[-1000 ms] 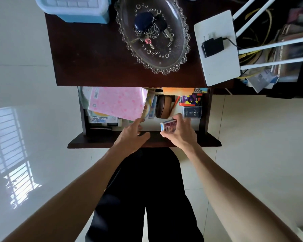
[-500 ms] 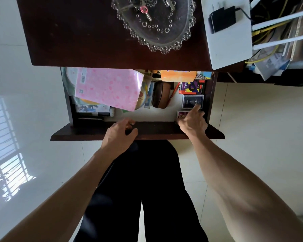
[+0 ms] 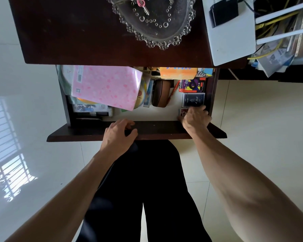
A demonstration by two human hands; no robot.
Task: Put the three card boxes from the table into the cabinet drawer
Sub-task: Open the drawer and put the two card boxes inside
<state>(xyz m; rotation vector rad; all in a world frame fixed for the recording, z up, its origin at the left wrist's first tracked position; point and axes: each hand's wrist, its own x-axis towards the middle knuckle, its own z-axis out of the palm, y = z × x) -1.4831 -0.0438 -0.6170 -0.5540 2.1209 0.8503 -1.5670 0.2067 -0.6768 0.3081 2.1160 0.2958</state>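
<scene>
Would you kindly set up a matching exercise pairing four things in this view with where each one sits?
Things:
1. pink packet
2. dark card box
3. left hand
4. glass dish

Places:
A. on the tabletop
B. on the drawer front
C. drawer, left side
D. drawer, right side, just beyond the right hand

Pairs: 1-C, 2-D, 3-B, 4-A

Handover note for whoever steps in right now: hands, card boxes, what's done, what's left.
Left hand: empty, resting on the drawer front.
Right hand: inside the drawer's right front corner, on the reddish card box; grip hidden.
Dark blue card box and colourful card box lie flat behind it along the right wall.
Done: all three boxes in the drawer.
Left: let go, withdraw; probably shut the drawer.
</scene>
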